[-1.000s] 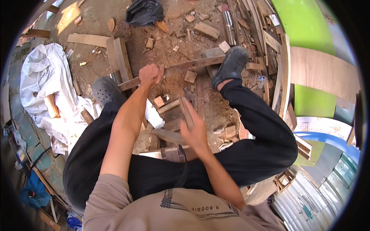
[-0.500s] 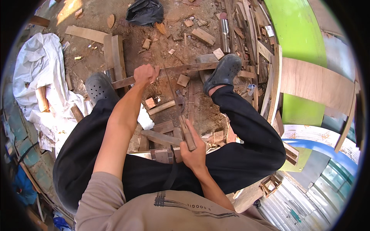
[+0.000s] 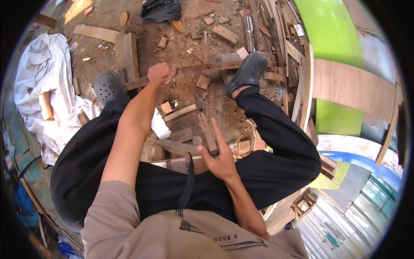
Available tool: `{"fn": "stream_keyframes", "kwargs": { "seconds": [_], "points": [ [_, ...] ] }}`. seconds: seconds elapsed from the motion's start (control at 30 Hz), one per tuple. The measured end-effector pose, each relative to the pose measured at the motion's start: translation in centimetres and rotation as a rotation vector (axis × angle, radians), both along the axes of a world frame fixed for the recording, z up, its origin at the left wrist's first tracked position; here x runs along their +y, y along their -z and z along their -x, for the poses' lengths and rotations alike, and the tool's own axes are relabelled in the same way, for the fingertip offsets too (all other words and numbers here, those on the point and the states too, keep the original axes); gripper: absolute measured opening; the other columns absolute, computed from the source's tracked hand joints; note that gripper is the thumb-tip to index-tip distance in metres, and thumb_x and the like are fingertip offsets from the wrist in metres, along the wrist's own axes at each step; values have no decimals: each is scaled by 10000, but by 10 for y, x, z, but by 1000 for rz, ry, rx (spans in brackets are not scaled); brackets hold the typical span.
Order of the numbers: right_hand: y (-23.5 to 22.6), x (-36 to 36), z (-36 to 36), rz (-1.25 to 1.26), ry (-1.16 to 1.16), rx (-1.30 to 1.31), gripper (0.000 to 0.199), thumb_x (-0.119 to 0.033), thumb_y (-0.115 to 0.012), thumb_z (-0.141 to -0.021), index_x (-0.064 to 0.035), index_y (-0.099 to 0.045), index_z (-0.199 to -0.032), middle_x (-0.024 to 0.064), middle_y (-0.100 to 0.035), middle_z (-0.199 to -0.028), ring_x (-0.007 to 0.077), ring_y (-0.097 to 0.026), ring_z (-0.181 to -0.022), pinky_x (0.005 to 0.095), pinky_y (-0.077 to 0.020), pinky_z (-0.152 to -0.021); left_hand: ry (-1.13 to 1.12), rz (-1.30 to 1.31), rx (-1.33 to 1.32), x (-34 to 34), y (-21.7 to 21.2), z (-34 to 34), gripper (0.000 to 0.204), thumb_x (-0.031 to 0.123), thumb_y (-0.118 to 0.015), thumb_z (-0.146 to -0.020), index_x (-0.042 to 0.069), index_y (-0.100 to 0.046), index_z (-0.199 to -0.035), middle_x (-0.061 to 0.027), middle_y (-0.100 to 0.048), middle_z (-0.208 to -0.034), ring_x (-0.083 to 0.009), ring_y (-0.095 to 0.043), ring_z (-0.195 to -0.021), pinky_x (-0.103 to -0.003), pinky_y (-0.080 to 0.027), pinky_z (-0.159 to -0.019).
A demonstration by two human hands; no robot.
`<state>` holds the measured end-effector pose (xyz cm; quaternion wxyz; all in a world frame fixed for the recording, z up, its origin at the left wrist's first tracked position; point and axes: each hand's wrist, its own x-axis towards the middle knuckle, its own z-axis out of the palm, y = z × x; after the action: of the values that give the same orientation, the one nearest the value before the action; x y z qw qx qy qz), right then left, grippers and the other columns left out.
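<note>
My left hand (image 3: 160, 74) is closed around a long, narrow wooden strip (image 3: 198, 68). The strip lies crosswise between my feet; its right end rests on a block by my right shoe. My right hand (image 3: 222, 159) is open and empty, with its index finger stretched forward and its thumb apart. Just beyond its thumb, a slotted wooden handle (image 3: 208, 134), seemingly a saw's, lies among wood offcuts (image 3: 181, 135). I cannot make out its blade clearly now.
Dark clogs (image 3: 252, 69) flank the strip. White sheeting (image 3: 45, 82) lies at left, a black plastic bag (image 3: 161, 11) far ahead. Stacked boards (image 3: 282, 47) and a green panel (image 3: 334, 34) stand at right. A dark strap (image 3: 188, 185) hangs over my lap.
My right hand has let go of the wooden handle, which now lies farther forward; its thin blade earlier reached toward the strip. My left hand keeps its hold.
</note>
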<state>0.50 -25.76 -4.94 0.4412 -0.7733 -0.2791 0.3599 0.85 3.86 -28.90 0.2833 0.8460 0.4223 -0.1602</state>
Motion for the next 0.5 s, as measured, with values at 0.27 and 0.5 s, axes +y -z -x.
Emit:
{"fn": "stream_keyframes", "kwargs": {
  "seconds": [0.27, 0.5],
  "points": [
    [-25, 13, 16, 155, 66, -8, 589, -44, -584, -891, -4, -443, -1462, 279, -611, -1293, 319, -616, -1211, 363, -466, -993, -21, 91, 49, 2, -11, 1, 672, 554, -414, -927, -26, -745, -852, -269, -709, -895, -402, -704, -912, -466, -545, -835],
    [105, 87, -35, 77, 139, -87, 575, 0, -535, -856, -57, -508, -1428, 177, -660, -1239, 235, -665, -1020, 318, -497, -890, -29, -15, -23, -3, 1, -9, 608, 505, -453, -910, 86, -693, -540, -188, -696, -703, -340, -720, -774, -409, -562, -740]
  ]
}}
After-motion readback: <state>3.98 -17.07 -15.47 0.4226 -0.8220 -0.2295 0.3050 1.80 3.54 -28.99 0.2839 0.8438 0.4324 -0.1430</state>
